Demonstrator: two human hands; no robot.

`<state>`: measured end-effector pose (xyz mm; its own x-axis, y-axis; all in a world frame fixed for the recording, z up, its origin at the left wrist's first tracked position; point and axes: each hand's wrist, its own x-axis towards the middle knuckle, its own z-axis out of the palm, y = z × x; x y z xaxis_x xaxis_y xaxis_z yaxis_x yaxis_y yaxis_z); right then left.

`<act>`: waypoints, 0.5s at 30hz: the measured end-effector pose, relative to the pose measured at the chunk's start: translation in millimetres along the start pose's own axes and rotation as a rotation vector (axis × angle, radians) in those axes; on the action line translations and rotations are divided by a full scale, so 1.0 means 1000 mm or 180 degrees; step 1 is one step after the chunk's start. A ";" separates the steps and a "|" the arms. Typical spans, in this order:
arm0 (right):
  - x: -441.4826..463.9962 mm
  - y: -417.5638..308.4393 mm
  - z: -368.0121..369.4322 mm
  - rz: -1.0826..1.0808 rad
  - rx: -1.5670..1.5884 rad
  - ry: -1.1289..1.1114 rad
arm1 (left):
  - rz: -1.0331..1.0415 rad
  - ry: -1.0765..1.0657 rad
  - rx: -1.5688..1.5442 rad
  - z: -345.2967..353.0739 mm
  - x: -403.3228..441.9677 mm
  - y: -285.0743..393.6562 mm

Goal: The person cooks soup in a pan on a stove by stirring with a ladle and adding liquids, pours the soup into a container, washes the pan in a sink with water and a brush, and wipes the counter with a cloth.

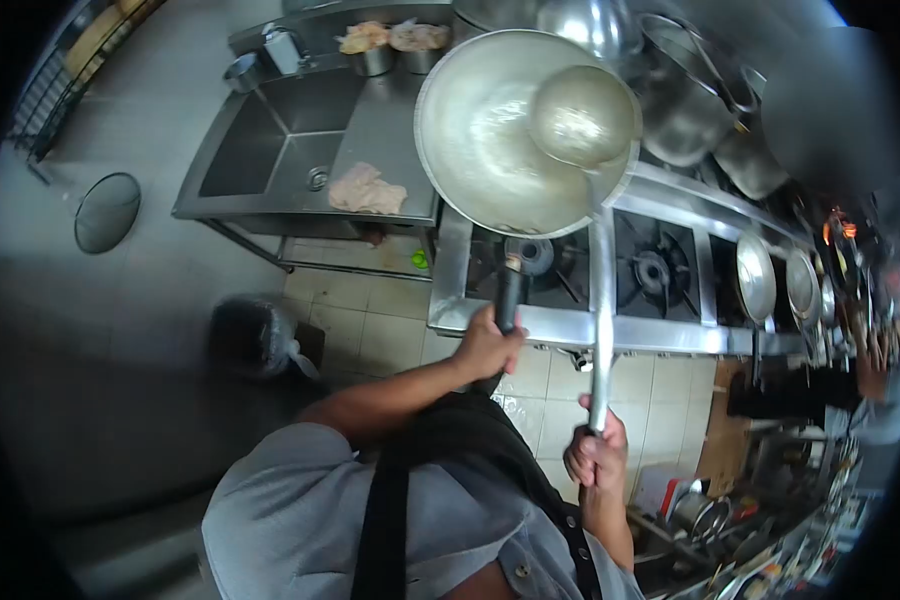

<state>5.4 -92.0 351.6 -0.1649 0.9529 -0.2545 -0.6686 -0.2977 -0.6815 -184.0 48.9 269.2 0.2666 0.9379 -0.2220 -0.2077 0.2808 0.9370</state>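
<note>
A large light-coloured wok point(470, 130) is over the stove's left burner, its black handle pointing toward me. My left hand point(490, 345) is closed round that handle. A long-handled ladle point(580, 115) has its round bowl inside the wok, at the right side. My right hand point(597, 450) grips the lower end of the ladle's metal handle. Shiny, pale liquid seems to lie in the wok, though glare makes its contents hard to tell.
A steel sink point(260, 150) is at the left, with a pinkish cloth point(367, 190) beside it. Two food-filled containers point(372, 60) stand behind. Burners point(655, 275) and pans point(756, 280) extend rightward. Another person point(885, 400) is at the far right. A black bag point(250, 335) sits on the floor.
</note>
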 end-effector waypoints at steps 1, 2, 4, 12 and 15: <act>0.029 -0.001 -0.004 0.0117 -0.0074 -0.0317 | 0.0097 0.0162 -0.0086 -0.017 0.007 0.012; 0.056 -0.008 0.002 0.0277 -0.0024 -0.0454 | 0.0118 0.0356 -0.0100 -0.035 0.015 0.024; 0.104 -0.012 0.011 0.0483 0.0073 -0.0833 | 0.0163 0.0714 -0.0103 -0.073 0.023 0.046; 0.247 -0.033 0.075 0.0837 -0.0924 -0.1286 | -0.0151 0.1906 -0.0363 -0.244 0.020 0.114; 0.303 -0.012 0.105 0.0621 -0.2236 -0.1176 | -0.0327 0.2203 0.0103 -0.314 0.018 0.131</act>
<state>-113.3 206.1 354.8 -0.5419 0.8011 -0.2540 -0.0128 -0.3101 -0.9506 -502.4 166.2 303.2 -0.3795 0.8241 -0.4206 -0.1825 0.3790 0.9072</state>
